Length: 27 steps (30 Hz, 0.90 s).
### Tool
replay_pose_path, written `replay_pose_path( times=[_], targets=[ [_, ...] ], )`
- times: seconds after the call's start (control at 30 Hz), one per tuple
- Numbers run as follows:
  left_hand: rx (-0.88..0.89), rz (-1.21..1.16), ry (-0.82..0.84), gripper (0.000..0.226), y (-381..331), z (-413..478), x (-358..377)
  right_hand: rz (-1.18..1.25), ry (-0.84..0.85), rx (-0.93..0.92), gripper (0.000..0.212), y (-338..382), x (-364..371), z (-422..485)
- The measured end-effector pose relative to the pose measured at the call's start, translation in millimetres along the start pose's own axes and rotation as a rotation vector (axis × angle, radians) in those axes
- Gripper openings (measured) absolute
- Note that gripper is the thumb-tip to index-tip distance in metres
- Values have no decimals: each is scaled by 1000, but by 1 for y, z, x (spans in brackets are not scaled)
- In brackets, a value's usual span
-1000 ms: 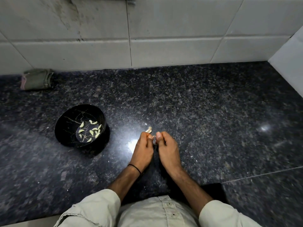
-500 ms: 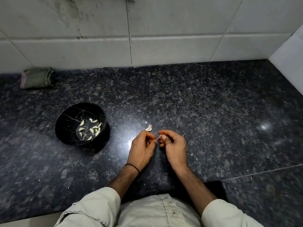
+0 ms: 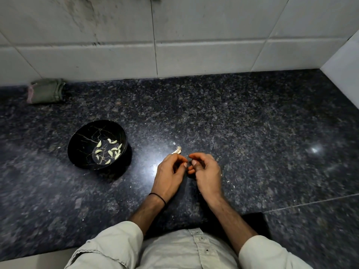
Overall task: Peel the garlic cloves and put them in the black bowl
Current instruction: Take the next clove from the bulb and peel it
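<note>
Hands: the left hand (image 3: 169, 177) and right hand (image 3: 207, 175) are held close together low over the counter (image 3: 252, 133), fingers curled and tips almost meeting; whether anything is pinched cannot be told.
Bowl: the bowl (image 3: 81, 140) is set left of the hands, apart from them; peeled cloves (image 3: 110, 153) are gathered inside.
Garlic piece: a garlic piece (image 3: 177, 150) is seen on the counter just beyond the fingertips.
Skin flakes: skin flakes (image 3: 228, 181) are scattered right of the right hand.
Cloth: a cloth (image 3: 46, 90) is bunched far left against the wall (image 3: 194, 55).
Band: a band (image 3: 158, 197) is worn on the left wrist.

Black bowl (image 3: 81, 146), gold-veined; speckled countertop (image 3: 252, 123)
</note>
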<state>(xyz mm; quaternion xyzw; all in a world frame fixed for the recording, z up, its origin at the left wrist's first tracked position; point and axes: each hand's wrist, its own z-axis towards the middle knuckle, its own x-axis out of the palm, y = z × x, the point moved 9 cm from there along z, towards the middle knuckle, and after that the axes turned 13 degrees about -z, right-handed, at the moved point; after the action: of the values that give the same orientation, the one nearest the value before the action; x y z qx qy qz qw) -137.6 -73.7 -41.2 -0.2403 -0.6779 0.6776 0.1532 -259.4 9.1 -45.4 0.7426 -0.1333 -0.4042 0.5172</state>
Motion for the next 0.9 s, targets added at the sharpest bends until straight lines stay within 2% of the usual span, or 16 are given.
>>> replay_pose_path(
  times=[0.2, 0.5, 0.77, 0.9],
  targets=[
    [32, 13, 34, 11, -4, -1, 3, 108, -20, 72, 25, 1, -4, -5],
    [-33, -64, 16, 9, 6, -2, 3, 146, -73, 127, 15, 3, -15, -11],
    [-227, -182, 10, 14, 14, -4, 4, 97, -146, 85, 15, 11, -20, -16],
    [-264, -328, 32, 18, 9, -8, 11, 80, -160, 38, 16, 17, -22, -17]
  ],
)
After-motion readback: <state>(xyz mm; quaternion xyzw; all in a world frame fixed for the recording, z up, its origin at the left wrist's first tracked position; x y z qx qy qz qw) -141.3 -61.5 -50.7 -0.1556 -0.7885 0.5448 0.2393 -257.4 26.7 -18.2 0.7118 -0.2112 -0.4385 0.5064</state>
